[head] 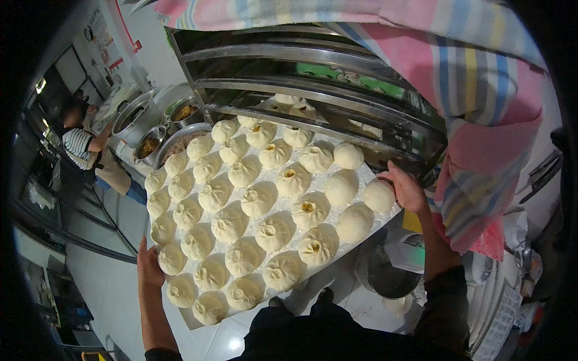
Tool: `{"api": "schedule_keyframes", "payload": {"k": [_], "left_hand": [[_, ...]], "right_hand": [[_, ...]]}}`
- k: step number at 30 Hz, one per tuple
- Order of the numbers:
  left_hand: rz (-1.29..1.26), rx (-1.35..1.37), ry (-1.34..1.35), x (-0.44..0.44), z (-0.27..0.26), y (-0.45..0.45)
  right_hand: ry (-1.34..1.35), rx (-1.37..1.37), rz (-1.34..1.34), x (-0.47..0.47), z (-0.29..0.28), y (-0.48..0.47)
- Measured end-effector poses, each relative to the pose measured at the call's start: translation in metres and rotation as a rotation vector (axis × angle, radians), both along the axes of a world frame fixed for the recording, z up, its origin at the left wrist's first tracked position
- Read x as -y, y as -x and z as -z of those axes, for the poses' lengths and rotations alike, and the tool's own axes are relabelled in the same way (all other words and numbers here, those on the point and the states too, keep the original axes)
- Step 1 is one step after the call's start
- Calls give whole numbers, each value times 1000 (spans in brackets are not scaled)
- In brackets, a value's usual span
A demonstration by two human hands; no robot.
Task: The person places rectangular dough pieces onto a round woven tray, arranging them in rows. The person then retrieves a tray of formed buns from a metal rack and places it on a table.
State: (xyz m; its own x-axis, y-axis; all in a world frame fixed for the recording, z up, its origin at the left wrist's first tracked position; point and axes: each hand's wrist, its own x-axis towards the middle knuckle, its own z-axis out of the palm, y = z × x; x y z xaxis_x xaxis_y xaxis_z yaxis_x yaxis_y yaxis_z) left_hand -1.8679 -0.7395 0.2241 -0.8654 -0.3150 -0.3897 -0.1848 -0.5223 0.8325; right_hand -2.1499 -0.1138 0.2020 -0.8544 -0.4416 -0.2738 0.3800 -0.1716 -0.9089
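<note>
A floured board (189, 319) carries rows of pleated steamed buns (256, 201), several of them with filling showing at the top. Along its right side lie a few smooth round buns (342, 187). My left hand (150, 262) grips the left edge of this board. At the opposite edge, my right hand (403, 186) holds on beside a smooth bun, its fingers partly hidden. The far edge of the board is at a metal tray rack (280, 85), under one of its rails. More buns (301, 109) are visible inside the rack behind that rail.
A striped cloth (469, 81) drapes over the rack's top and right side. Bowls of filling (180, 143) and a large pot (134, 118) stand on a counter at left, where another person (90, 149) is. A metal bucket (390, 270) sits on the floor below the board's right side.
</note>
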Motion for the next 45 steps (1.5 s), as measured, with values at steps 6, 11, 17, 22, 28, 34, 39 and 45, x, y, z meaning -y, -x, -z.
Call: {"api": "schedule_keyframes", "payload": {"k": [6,11,17,22,28,34,39,45], "left_hand": [[-11,9,-17,14,8,7],[37,-83,-36,22,10,20],[75,37,-22,48,-6,46],[57,139,-86,60,-17,68],[178,86,8,60,-37,85],[183,101,-38,64,-29,89],[213,116,-78,78,-24,96],[235,149,-79,99,-29,121]], "right_hand": [[-113,-1,73,10,-6,-17],[-327,40,130,1,-13,-39],[-225,210,205,-8,-12,-77],[-71,216,156,7,-21,-86],[82,135,156,45,-24,-41],[80,187,232,46,-19,-24],[13,239,345,57,-32,-46],[74,251,354,65,-45,-76]]}}
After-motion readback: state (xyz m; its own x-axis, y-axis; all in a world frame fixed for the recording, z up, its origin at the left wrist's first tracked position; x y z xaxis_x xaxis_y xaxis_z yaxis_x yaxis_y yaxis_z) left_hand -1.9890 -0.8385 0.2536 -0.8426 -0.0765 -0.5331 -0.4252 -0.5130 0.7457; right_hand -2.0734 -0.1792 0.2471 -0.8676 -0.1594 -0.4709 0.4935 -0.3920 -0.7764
